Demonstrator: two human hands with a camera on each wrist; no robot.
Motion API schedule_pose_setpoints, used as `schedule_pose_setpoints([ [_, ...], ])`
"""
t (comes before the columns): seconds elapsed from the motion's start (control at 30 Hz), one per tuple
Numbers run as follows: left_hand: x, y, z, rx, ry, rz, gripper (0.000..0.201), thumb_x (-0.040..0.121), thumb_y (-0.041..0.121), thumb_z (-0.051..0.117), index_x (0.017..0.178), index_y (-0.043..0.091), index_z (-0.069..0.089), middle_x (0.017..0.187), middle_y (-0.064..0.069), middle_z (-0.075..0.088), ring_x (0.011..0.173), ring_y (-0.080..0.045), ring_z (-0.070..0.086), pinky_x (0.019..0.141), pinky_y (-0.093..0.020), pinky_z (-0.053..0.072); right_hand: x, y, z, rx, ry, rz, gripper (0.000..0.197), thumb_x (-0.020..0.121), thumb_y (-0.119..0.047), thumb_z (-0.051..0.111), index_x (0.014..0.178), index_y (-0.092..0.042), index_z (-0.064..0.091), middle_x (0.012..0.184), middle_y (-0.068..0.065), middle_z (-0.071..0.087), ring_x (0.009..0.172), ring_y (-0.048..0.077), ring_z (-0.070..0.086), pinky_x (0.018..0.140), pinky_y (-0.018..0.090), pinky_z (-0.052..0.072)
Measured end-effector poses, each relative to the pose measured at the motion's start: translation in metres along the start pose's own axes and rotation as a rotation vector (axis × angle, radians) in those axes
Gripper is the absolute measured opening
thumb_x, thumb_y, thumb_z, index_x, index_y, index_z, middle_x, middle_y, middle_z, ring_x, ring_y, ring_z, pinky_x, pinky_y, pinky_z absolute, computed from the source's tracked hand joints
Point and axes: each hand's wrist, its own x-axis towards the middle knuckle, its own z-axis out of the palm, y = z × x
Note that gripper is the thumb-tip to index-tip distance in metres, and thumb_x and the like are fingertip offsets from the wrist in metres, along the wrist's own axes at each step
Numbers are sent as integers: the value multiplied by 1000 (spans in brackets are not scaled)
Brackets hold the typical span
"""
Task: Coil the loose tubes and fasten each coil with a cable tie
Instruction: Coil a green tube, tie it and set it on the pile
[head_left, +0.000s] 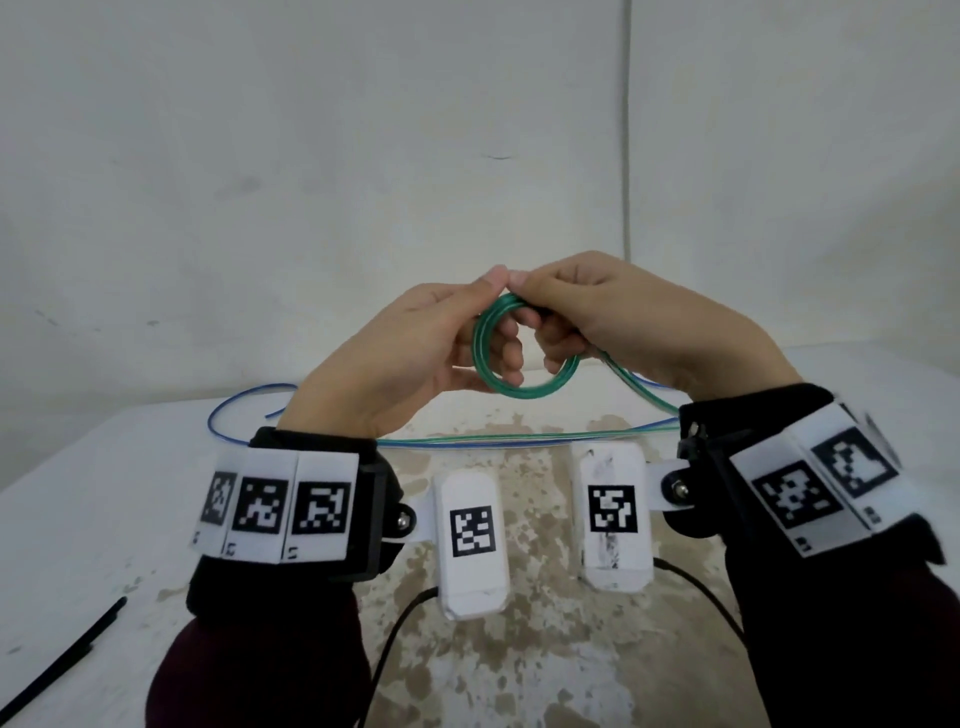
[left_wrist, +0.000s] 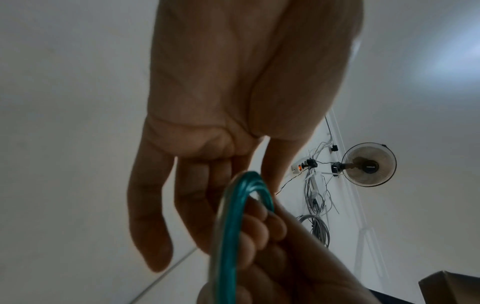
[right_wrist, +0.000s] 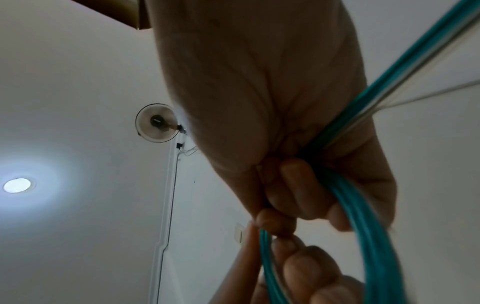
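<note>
Both hands are up above the stained white table (head_left: 93, 467), left hand (head_left: 410, 358) and right hand (head_left: 623, 322) pinching the same small coil of thin green plastic tube (head_left: 519, 387); its loose tail trails down beside a thin blue tube (head_left: 234, 400) on the tabletop. A black cable tie (head_left: 67, 660) lies at the near left.

Plain workroom: bare white walls, stained table (head_left: 519, 649), wall fan (left_wrist: 369, 165), power strip (left_wrist: 302, 166) with dangling cables.

The top of the green coil (head_left: 524, 358) vanishes behind both thumbs, so the exact pinch there can't be read. The blue tube (head_left: 244, 410) slips behind the left wrist. The black cable tie (head_left: 62, 660) runs off the worktop's (head_left: 78, 493) lower-left edge. The left wrist view blurs the fingers (left_wrist: 150, 216).
</note>
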Motion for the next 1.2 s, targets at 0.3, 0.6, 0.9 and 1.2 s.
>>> schedule_pose_setpoints([
  [0.3,8,-3,1,-229,119,99,34,104,24,32,77,9,47,55,6,27,47,-8,23,63,-23,34,6,3,4,128,88,-60,40,103,-27,34,75,-8,57,56,-2,50,57,12,50,70,26,48],
  [0.6,5,2,7,-235,26,80,40,100,34,35,65,13,39,48,3,27,45,-15,32,57,-22,37,6,4,4,251,87,-103,38,102,-29,36,67,-14,43,51,-8,35,52,12,38,63,22,43],
  [0.9,9,-1,11,-247,187,187,39,103,26,33,67,14,35,49,9,27,46,-9,24,58,-23,25,7,3,1,281,124,-43,36,101,-29,39,77,-9,59,50,-3,43,54,14,51,65,22,51],
  [1.2,2,3,-3,-107,105,159,36,103,29,32,73,11,39,48,9,30,44,-10,23,58,-26,18,9,0,15,202,83,-85,38,104,-26,35,72,-12,51,52,-7,32,49,12,34,64,27,39],
])
